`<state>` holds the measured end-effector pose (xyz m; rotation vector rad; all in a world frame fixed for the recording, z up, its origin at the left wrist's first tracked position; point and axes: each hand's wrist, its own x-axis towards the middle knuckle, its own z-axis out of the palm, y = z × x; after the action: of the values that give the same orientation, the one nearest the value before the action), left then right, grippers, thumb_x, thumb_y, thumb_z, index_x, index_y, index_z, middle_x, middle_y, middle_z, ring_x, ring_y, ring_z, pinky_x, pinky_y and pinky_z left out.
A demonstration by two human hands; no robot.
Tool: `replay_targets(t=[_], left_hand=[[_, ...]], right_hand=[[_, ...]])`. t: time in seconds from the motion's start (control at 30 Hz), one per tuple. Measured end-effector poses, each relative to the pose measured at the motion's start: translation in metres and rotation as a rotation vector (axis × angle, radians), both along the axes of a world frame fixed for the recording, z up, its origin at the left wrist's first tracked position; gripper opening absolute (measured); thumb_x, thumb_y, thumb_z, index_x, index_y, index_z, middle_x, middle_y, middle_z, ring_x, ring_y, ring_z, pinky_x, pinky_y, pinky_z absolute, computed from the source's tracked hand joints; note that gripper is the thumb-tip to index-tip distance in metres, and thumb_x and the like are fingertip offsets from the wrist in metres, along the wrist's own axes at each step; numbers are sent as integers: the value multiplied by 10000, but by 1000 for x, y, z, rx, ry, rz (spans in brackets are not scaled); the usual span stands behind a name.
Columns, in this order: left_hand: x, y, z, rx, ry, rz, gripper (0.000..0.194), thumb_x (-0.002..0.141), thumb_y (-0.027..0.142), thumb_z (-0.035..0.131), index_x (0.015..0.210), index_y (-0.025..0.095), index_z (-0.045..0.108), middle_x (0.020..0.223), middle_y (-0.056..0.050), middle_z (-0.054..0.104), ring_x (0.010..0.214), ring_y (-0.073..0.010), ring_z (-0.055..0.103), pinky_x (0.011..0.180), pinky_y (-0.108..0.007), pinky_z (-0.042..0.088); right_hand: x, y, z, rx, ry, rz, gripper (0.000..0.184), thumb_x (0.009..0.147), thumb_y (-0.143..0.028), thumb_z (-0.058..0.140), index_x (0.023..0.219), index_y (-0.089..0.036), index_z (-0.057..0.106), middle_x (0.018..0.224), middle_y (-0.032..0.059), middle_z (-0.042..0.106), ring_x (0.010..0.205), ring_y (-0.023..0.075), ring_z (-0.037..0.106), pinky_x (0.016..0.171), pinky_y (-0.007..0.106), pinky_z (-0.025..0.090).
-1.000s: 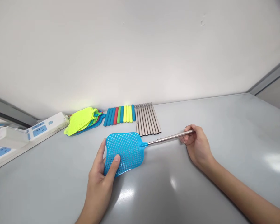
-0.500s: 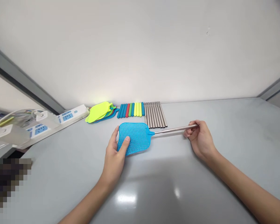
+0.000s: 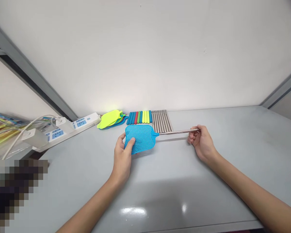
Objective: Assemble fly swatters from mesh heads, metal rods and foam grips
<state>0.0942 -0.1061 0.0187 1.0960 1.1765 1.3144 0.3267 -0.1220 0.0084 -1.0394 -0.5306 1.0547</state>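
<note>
A blue perforated fly-swatter head (image 3: 142,138) is joined to a thin metal rod (image 3: 176,131) and held just above the grey table (image 3: 174,191). My left hand (image 3: 122,155) pinches the head's left edge, thumb on top. My right hand (image 3: 201,144) is closed round the rod's far right end. Behind them, against the wall, lie a stack of swatter heads (image 3: 111,118) with a yellow-green one on top, a row of coloured handle grips (image 3: 139,117) and a row of bare metal rods (image 3: 162,120).
White power strips with blue sockets (image 3: 63,128) and cables lie along the table's left edge. Colourful packets (image 3: 1,127) sit farther left. A pixelated patch covers the lower left corner. The white wall stands close behind the parts.
The view has pulled back and tilted up, so hands and swatter look smaller and higher. Both hands keep their grip; the swatter has lifted slightly and shifted toward the wall.
</note>
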Motion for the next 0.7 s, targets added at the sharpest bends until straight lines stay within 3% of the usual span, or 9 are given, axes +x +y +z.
replay_targets(t=[0.17,0.4,0.57,0.7], left_hand=[[-3,4,0,4,-5,-68,318,709,362,521,958,164,530,980,-41,583,797,-151,567,710,-270,439],[0,0,0,-10,-18,-128,341,676,379,551,943,168,555,908,-28,614,740,-153,573,672,-263,434],[0,1,2,-6,20,-129,282,671,365,558,876,171,567,871,-9,619,715,-147,566,627,-245,427],[-1,5,-1,-5,25,-99,240,676,371,554,792,161,566,824,4,617,689,-132,554,600,-225,417]], right_hand=[[0,0,1,34,29,7,208,730,-331,408,597,-181,465,411,-38,404,381,93,378,398,218,336],[4,-1,5,83,95,64,269,707,-311,442,481,-179,383,356,-60,315,336,71,307,384,208,312],[5,0,5,38,58,123,258,706,-323,415,500,-171,445,372,-32,388,349,84,365,369,206,305],[3,-1,5,23,16,82,245,702,-305,405,513,-163,471,381,-22,416,360,84,380,359,191,301]])
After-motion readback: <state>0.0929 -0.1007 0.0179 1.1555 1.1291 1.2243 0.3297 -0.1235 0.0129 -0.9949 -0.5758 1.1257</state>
